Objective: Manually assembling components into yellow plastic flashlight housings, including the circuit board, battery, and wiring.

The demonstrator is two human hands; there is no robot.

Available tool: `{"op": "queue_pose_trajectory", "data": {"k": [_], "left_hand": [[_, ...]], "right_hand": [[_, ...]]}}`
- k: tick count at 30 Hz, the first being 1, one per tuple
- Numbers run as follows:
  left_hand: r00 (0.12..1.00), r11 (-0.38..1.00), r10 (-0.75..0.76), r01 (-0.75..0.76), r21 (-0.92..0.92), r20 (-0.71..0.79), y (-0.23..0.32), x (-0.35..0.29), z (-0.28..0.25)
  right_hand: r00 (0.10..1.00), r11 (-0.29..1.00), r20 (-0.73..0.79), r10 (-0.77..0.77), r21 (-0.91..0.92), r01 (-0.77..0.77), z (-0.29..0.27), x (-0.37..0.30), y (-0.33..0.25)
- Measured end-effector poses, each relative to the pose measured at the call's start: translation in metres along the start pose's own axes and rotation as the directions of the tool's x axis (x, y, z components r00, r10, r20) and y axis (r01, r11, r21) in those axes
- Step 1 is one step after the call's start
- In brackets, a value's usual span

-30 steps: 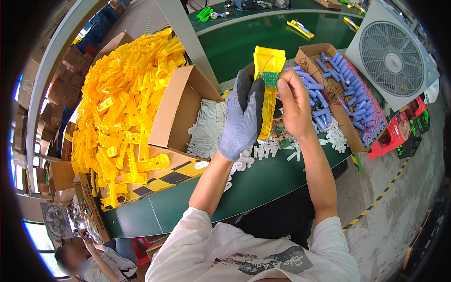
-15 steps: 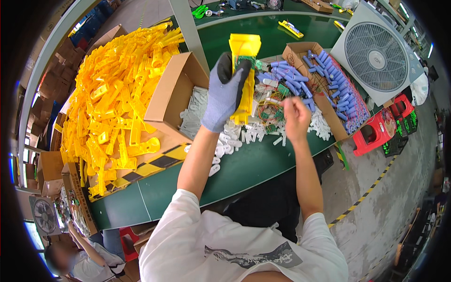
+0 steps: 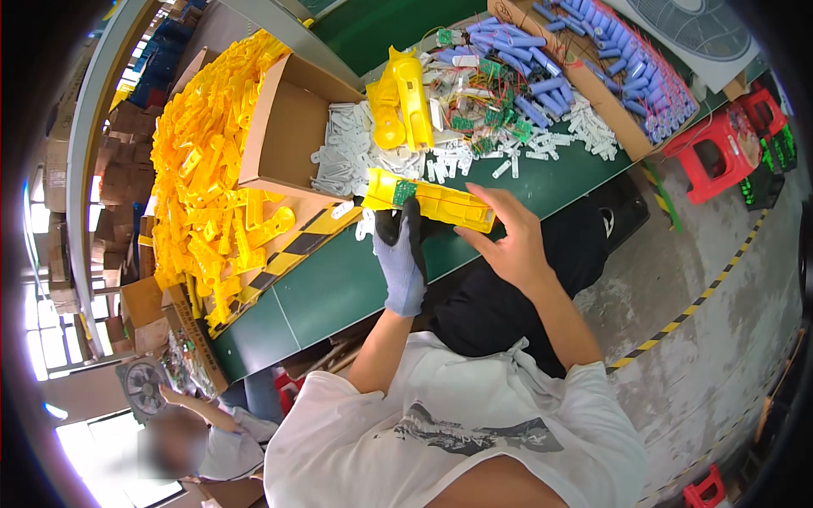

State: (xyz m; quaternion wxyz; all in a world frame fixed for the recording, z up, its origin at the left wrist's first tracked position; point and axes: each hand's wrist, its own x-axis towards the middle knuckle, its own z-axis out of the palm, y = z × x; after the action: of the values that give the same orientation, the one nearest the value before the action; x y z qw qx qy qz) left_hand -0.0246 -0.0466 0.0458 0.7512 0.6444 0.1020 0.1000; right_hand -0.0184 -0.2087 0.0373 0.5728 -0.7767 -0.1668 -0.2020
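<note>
My left hand (image 3: 400,258), in a grey-blue glove with dark fingers, is closed on the left part of a yellow plastic housing (image 3: 456,208). The housing lies open side up and nearly level above the near table edge. A small green circuit board (image 3: 404,193) sits in its left part, and a thin wire runs along the inside. At the housing's right end my bare right hand (image 3: 514,241) has thumb and forefinger spread either side of it; whether they touch it I cannot tell. Beyond lie more yellow housings (image 3: 412,97) on the white parts.
Left is a heap of yellow housings (image 3: 199,169), beside a cardboard box (image 3: 284,127) spilling white plastic pieces (image 3: 343,148). Blue cylindrical cells (image 3: 542,89) and wired green boards (image 3: 501,118) cover the far table. Another carton of cells (image 3: 631,76), a fan (image 3: 694,25) and red stools (image 3: 711,157) are right.
My left hand has come down and nearer with the yellow housing, which has turned from upright to nearly level. My right hand has moved from the wired boards to its right end and spread its fingers.
</note>
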Motion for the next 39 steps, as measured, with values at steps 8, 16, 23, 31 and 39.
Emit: {"op": "queue_pose_trajectory", "data": {"k": [8,16,23,31,39], "left_hand": [[0.685,0.144,0.356,-0.713,0.687,0.636,0.049,-0.046,0.012],[0.728,0.28,0.075,-0.671,0.686,0.682,0.005,-0.004,0.028],[0.683,0.419,0.049,-0.677,0.606,0.729,-0.002,0.019,0.013],[0.575,0.456,0.211,-0.773,0.441,0.791,-0.007,0.034,-0.007],[0.624,0.55,0.287,-0.729,0.408,0.727,-0.023,0.039,-0.032]], "right_hand": [[0.946,0.99,0.324,0.014,-0.134,0.032,-0.041,-0.012,0.043],[0.904,0.991,0.428,-0.003,-0.12,0.06,-0.055,-0.003,0.051],[0.88,0.988,0.461,0.115,-0.142,-0.055,-0.054,0.001,0.047],[0.878,0.965,0.442,0.185,-0.25,-0.077,-0.051,0.009,0.037],[0.815,0.958,0.505,0.286,-0.181,-0.224,-0.048,0.017,0.04]]}}
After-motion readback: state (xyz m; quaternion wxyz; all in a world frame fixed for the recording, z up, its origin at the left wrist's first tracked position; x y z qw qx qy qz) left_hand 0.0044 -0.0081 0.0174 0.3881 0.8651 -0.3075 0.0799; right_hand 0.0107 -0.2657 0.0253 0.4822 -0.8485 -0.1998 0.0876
